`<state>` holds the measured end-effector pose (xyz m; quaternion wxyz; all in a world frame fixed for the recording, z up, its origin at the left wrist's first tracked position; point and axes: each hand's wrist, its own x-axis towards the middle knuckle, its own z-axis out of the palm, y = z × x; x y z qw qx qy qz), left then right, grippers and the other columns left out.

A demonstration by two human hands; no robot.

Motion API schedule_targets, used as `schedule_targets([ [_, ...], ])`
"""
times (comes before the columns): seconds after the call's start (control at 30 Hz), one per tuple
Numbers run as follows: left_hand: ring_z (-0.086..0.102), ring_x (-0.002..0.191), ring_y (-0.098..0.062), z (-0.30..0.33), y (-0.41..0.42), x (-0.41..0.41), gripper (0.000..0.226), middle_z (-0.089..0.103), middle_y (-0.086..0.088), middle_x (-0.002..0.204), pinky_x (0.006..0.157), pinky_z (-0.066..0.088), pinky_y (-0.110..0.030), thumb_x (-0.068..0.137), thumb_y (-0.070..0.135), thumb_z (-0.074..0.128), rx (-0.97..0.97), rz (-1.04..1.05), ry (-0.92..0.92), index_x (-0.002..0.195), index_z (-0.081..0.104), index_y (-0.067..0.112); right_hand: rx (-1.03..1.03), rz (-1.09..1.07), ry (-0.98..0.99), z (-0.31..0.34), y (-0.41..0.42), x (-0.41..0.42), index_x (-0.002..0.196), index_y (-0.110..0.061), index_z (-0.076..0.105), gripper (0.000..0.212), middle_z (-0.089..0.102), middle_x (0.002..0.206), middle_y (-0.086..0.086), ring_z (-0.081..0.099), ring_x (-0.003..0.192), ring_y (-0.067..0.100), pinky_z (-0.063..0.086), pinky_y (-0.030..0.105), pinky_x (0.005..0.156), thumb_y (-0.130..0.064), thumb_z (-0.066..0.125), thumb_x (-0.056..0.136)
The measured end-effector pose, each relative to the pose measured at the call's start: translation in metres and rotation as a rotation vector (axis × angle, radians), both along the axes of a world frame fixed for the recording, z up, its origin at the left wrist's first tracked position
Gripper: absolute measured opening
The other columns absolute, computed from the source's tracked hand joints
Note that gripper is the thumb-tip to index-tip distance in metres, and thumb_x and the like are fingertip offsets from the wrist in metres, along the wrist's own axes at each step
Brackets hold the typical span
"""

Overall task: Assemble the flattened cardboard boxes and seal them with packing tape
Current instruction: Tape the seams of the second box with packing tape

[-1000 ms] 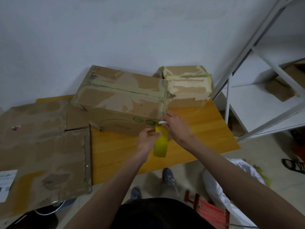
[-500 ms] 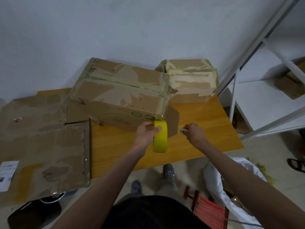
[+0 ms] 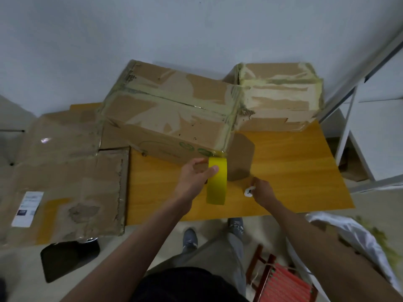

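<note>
A large taped cardboard box point(image 3: 172, 112) lies on the orange table point(image 3: 287, 168), one brown flap point(image 3: 241, 160) sticking out at its right end. My left hand point(image 3: 194, 182) grips a yellow tape roll point(image 3: 216, 180) just below the box's near right corner, where the tape strip meets the box. My right hand point(image 3: 262, 191) is lower right of the roll, close over the tabletop, fingers curled round a small white object point(image 3: 249, 191). A second taped box point(image 3: 279, 94) stands behind at the right.
Flattened cardboard point(image 3: 65, 184) covers the table's left part and overhangs its edge. A white metal shelf frame point(image 3: 357, 88) stands to the right. On the floor are a white bag point(image 3: 353, 238), a red stool point(image 3: 283, 282) and a black object point(image 3: 67, 258).
My right hand left the box corner and moved down right toward the tabletop with the small white object. My left hand kept the roll at the corner.
</note>
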<state>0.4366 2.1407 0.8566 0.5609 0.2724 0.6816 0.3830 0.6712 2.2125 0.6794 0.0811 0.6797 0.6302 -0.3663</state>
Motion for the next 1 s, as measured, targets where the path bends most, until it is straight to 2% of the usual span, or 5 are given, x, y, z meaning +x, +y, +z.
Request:
schedule_targets([
  [0.13,0.065,0.105,-0.021,0.000,0.001,-0.001,0.050,0.067,-0.007,0.118,0.076,0.053,-0.027,0.087,0.025,0.076,0.016,0.004,-0.012,0.133,0.056,0.017,0.071,-0.035,0.000,0.008,-0.003,-0.006,0.139,-0.007,0.048,0.043,0.047,0.128,0.025,0.050,0.077,0.033,0.039,0.035,0.064,-0.010,0.057,0.096],
  [0.4,0.056,0.089,0.002,0.006,0.004,-0.001,0.045,0.057,0.014,0.107,0.065,0.047,-0.016,0.090,0.024,0.074,0.030,-0.084,-0.077,0.132,0.058,0.030,-0.152,-0.581,0.890,0.149,-0.033,-0.067,0.114,-0.009,0.063,0.041,0.069,0.088,0.016,0.066,0.072,0.024,0.055,0.033,0.063,-0.046,0.053,0.098],
  [0.57,0.061,0.102,-0.012,0.009,0.009,-0.002,0.045,0.063,0.002,0.122,0.066,0.044,-0.021,0.088,0.026,0.076,-0.024,-0.160,-0.095,0.129,0.060,0.033,-0.224,-0.585,0.929,0.171,-0.048,-0.079,0.127,-0.022,0.050,0.045,0.065,0.120,0.010,0.068,0.104,0.030,0.058,0.041,0.080,-0.045,0.066,0.092],
  [0.73,0.058,0.094,-0.009,0.011,0.019,-0.006,0.024,0.063,0.007,0.111,0.069,0.044,-0.029,0.094,0.038,0.067,-0.079,-0.172,-0.021,0.116,0.068,0.028,-0.172,-0.640,0.971,0.181,-0.056,-0.086,0.128,-0.024,0.046,0.040,0.068,0.113,0.011,0.070,0.092,0.025,0.055,0.031,0.067,-0.033,0.067,0.095],
  [1.0,0.060,0.078,-0.012,-0.001,0.033,-0.011,0.010,0.073,0.000,0.091,0.058,0.043,-0.022,0.081,0.013,0.080,-0.074,-0.051,0.098,0.091,0.079,0.012,-0.097,-0.606,0.962,0.174,-0.070,-0.093,0.129,-0.025,0.044,0.040,0.068,0.109,0.014,0.069,0.092,0.027,0.057,0.046,0.084,-0.023,0.067,0.095],
])
